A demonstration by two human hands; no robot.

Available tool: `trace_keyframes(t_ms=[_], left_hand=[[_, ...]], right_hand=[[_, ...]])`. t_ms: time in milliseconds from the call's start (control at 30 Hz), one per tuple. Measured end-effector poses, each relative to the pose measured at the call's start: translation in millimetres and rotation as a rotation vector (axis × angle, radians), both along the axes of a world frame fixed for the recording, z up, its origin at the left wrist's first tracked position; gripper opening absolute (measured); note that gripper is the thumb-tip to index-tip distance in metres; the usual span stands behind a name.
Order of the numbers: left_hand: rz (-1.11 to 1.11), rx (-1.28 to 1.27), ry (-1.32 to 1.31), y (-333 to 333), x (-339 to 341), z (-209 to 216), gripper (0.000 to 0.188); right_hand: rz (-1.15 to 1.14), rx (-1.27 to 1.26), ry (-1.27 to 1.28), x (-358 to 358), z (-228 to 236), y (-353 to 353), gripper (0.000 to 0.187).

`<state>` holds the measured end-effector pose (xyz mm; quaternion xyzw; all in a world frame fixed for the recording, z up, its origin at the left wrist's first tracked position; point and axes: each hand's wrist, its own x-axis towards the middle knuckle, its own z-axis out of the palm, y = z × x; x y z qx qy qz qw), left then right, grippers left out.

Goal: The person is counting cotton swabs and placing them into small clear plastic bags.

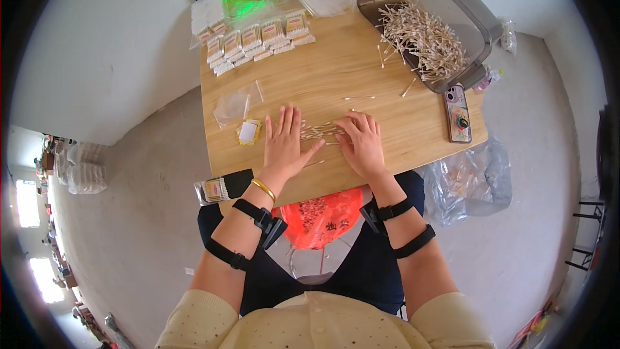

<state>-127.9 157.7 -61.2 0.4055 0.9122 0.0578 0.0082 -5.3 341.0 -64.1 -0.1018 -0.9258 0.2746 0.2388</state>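
Observation:
A loose bunch of cotton swabs (321, 130) lies on the wooden table between my two hands. My left hand (284, 142) is flat on the tabletop at the left ends of the swabs, fingers stretched and thumb pointing toward them. At the right ends, my right hand (363, 145) rests with bent fingers, its thumb apart from the index finger; the fingertips touch the swabs without closing round them. One stray swab (314, 164) lies nearer the table's front edge. Left of my left hand are a small stack of yellow-edged cards (248, 132) and clear plastic bags (234, 106).
A grey plastic bin (475, 68) tipped on its side spills many swabs (423, 42) at the back right. Packed swab bundles (252, 40) stand in rows at the back left. A phone (458, 115) lies at the right edge. A swab pack (216, 190) sits at the front left corner.

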Motion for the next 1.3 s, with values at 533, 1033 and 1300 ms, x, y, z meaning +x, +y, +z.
trace_keyframes(t_ms=[533,1033,1300], left_hand=[[-0.148,0.075,-0.047,-33,43,-6,0.100],[0.003,0.368,-0.142,-40,22,13,0.034],[0.021,0.374,-0.141,-36,18,14,0.015]], right_hand=[[-0.050,-0.048,0.058,-3,-3,2,0.025],[-0.056,-0.040,0.051,-4,-4,2,0.022],[-0.068,-0.025,0.063,-3,-4,2,0.022]])
